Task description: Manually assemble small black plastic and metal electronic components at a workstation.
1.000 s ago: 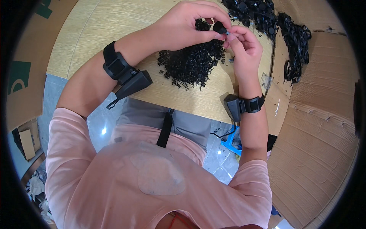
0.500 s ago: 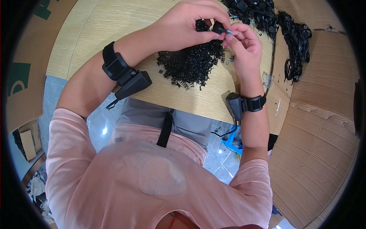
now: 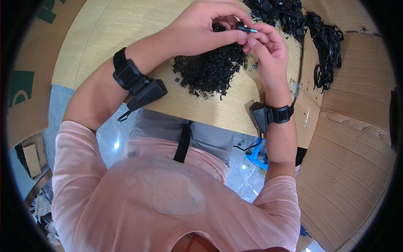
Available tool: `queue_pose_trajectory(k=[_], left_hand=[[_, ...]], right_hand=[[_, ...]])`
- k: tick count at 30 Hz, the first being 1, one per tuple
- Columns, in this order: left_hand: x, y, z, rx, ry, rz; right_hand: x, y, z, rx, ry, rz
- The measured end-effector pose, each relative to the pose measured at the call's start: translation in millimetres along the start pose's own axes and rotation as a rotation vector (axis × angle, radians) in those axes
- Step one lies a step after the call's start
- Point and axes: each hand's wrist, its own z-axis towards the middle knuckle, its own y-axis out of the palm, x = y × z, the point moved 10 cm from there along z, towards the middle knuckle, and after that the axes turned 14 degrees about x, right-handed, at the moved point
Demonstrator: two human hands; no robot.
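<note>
My left hand (image 3: 210,27) is closed on a small black part with a shiny metal pin (image 3: 252,30), which points to the right. Its thumb and fingers hold the black end. Close against it, my right hand (image 3: 272,47) has its fingers curled and its thumb near the left thumb. Whatever sits between the right fingertips, if anything, is too small to make out. Below both hands, a pile of small black coil-shaped pieces (image 3: 205,69) lies on the wooden table (image 3: 138,27). A small metal pin (image 3: 255,66) rests on the table by my right wrist.
Black parts are heaped at the far right (image 3: 279,17), and another black bundle (image 3: 325,50) lies beside the cardboard wall (image 3: 352,92). More cardboard (image 3: 29,67) stands at the left. Black devices are strapped to my left (image 3: 147,92) and right (image 3: 260,116) wrists. A blue plastic piece (image 3: 255,157) shows under the table.
The black part has turned slightly in my left fingers, so its metal pin now shows more and lies nearly level. My right fingers have shifted a little around it.
</note>
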Motion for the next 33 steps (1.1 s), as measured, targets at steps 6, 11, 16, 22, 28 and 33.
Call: queue_pose_trajectory(k=[6, 11, 16, 22, 28, 33], left_hand=[[-23.8, -1.6, -1.2, 0.101, -0.274, -0.442], [-29.1, 8.8, -6.4, 0.053, -0.405, -0.532], [-23.5, 19.3, -9.6, -0.005, -0.433, -0.528], [-24.8, 14.7, -6.4, 0.053, -0.364, -0.387], [-19.2, 11.8, -2.9, 0.071, -0.201, -0.205], [-19.0, 7.1, -3.4, 0.107, -0.177, -0.053]], right_hand=[[-13.5, 7.7, 0.1, 0.009, -0.177, -0.12], [-15.8, 13.1, -8.7, 0.004, -0.241, -0.169], [-17.4, 6.6, -7.5, 0.066, -0.219, -0.121], [-21.4, 2.0, -8.6, 0.079, -0.223, -0.16], [-20.7, 1.1, -8.5, 0.041, -0.171, -0.034], [-12.0, -1.0, -6.5, 0.057, -0.053, -0.007]])
